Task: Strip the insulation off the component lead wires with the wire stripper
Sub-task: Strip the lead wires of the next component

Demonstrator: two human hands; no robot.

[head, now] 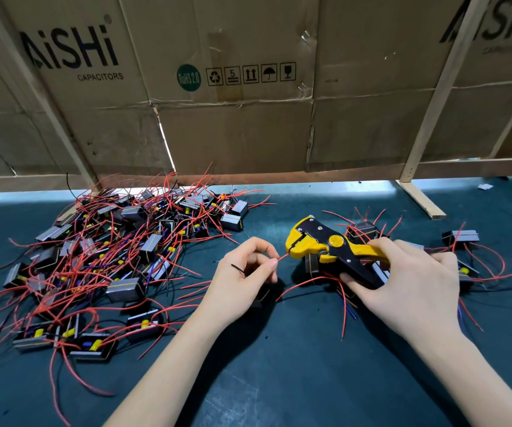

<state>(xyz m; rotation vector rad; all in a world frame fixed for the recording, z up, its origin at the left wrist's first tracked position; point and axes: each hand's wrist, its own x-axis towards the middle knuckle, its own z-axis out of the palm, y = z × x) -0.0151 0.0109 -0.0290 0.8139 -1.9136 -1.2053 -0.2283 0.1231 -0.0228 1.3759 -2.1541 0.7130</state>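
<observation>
A red lead wire (283,257) is pinched by the left hand (245,269) at the jaws of the yellow wire stripper (325,245), whose handles are gripped by the right hand (414,278).

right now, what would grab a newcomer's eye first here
The yellow and black wire stripper in the right hand at centre, its nose meeting the red lead wire pinched by the left hand. Next, the big pile of components trailing red wires on the left of the dark mat.
</observation>
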